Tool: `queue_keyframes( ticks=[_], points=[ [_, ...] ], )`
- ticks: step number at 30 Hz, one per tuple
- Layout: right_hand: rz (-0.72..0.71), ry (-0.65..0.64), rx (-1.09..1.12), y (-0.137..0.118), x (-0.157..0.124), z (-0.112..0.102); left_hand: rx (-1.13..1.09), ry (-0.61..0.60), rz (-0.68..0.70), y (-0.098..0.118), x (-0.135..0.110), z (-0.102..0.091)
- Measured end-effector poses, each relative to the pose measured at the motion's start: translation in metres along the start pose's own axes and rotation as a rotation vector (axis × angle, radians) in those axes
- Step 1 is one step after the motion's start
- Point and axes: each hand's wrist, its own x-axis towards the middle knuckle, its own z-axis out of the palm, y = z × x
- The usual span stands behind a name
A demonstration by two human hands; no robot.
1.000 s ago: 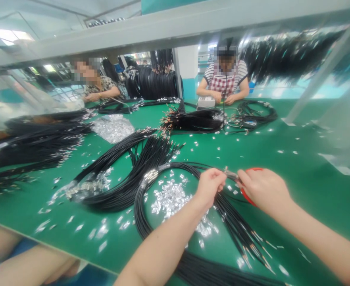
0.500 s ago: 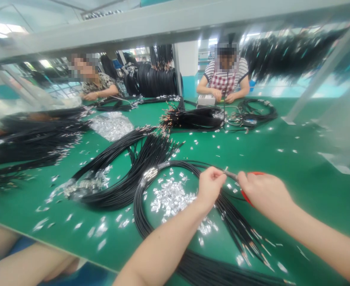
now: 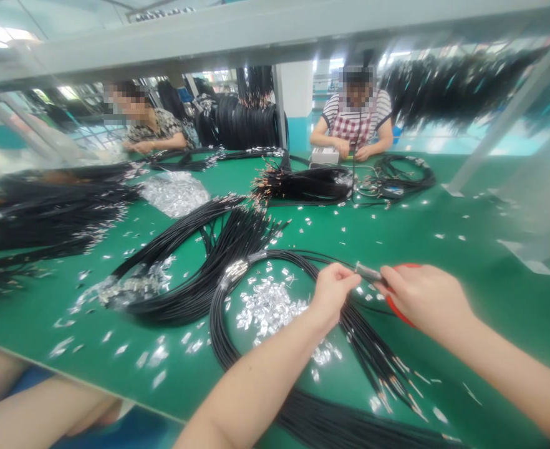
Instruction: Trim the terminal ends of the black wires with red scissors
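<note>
My left hand [image 3: 333, 292] is closed in a pinch on the end of a thin black cable [image 3: 319, 256], which runs back toward the coiled bundle. In my right hand [image 3: 427, 296] is a pair of red-handled scissors [image 3: 370, 272], its metal blades pointing at my left fingertips. The fingers hide the exact spot where blades and cable end meet. Below my hands lies a coil of black cables [image 3: 219, 312] tied with clear wrap, its stripped copper ends fanning out at the right. Inside the coil sits a pile of small silvery pieces [image 3: 270, 305].
More black cable bundles [image 3: 186, 305] lie to the left, near a clear bag of silvery pieces [image 3: 174, 193]. Scraps are scattered over the green table [image 3: 490, 324]. Two people work across the table; another person's arms [image 3: 36, 405] show at lower left. A grey beam [image 3: 275, 37] crosses overhead.
My right hand and the scissors have shifted slightly right, and the blades now show more broadly. My left hand keeps its pinch, moved a little to the right.
</note>
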Motion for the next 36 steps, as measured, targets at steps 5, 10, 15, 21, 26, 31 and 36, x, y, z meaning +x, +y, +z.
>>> queue_keyframes(
  ticks=[5,10,15,21,26,31,36],
  points=[
    [-0.080,0.014,-0.057,-0.006,0.005,-0.003,-0.019,0.004,0.017,0.000,-0.001,0.001],
    [-0.085,-0.037,-0.124,-0.009,0.004,-0.008,0.053,0.042,0.079,-0.002,-0.001,0.002],
    [-0.029,-0.211,-0.090,-0.017,0.006,-0.016,0.109,0.076,0.132,-0.005,-0.002,0.002],
    [0.013,-0.260,-0.020,-0.011,0.004,-0.014,0.106,0.058,0.119,-0.002,-0.002,0.002],
    [0.081,0.022,-0.012,0.006,-0.004,0.002,-0.060,-0.026,0.022,0.003,-0.002,0.003],
    [0.013,0.067,0.057,0.003,-0.005,0.009,-0.217,-0.158,-0.073,0.003,-0.001,0.002],
    [-0.030,0.085,0.027,-0.003,-0.001,0.010,-0.220,-0.218,-0.099,0.005,-0.002,0.001]
  ],
)
